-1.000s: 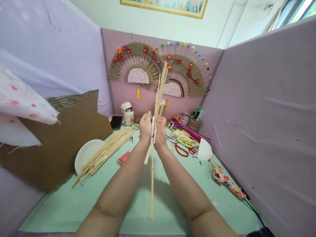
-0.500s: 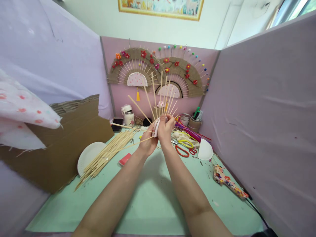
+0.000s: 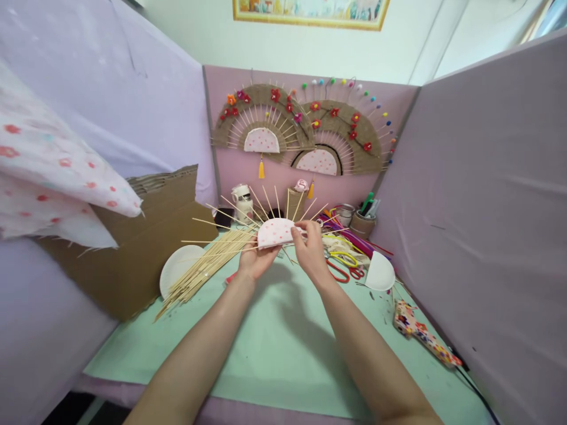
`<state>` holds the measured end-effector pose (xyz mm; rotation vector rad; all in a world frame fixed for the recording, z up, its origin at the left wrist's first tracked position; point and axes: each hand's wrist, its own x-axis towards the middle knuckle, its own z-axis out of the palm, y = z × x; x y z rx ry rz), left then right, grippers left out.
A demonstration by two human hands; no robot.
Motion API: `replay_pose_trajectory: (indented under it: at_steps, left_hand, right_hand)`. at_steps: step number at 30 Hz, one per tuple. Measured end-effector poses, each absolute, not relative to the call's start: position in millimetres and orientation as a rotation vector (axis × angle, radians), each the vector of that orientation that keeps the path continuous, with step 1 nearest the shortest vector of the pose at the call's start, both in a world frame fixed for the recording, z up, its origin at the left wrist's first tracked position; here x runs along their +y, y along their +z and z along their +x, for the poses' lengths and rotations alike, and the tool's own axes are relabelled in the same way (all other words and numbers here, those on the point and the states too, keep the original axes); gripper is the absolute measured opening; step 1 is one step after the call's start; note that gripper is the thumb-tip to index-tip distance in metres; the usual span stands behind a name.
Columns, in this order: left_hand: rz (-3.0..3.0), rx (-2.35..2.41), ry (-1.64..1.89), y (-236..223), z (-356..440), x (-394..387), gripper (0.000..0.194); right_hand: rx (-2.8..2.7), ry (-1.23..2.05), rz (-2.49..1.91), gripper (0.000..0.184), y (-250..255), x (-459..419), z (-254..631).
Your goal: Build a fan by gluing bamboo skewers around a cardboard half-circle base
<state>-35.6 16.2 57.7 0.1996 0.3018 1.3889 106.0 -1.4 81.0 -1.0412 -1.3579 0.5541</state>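
Observation:
Above the table I hold a half-round fan piece covered in white cloth with pink-red spots. Thin wooden sticks spread out from its curved edge like rays. My left hand supports it from below at the left, palm up, with the fingers partly hidden beneath it. My right hand pinches its right end between thumb and fingers. A loose bundle of wooden sticks lies left of my hands, partly over a white paper plate.
Scissors, a half plate and a flowered glue gun lie at the right. Cardboard and spotted cloth stand at the left. Two decorated fans hang on the back panel, above a white bottle.
The fan piece was edge-on between both hands with its sticks pointing up and away. It has turned so its spotted face shows, and my right hand has moved to its right end.

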Motion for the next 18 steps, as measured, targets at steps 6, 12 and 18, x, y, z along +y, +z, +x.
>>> replay_pose_trajectory:
  at_steps: [6, 12, 18]
  left_hand:
    - [0.109, 0.357, 1.354, 46, -38, 16, 0.042]
    - [0.125, 0.407, 1.306, 40, -36, 13, 0.04]
    - [0.158, 0.446, 1.249, 31, -28, 11, 0.034]
  right_hand:
    - [-1.22, 1.144, -1.127, 0.032, 46, -17, 147]
    - [-0.88, 1.511, -0.95, 0.031, 23, -3, 143]
    - [-0.605, 1.515, -0.821, 0.008, 9, 7, 144]
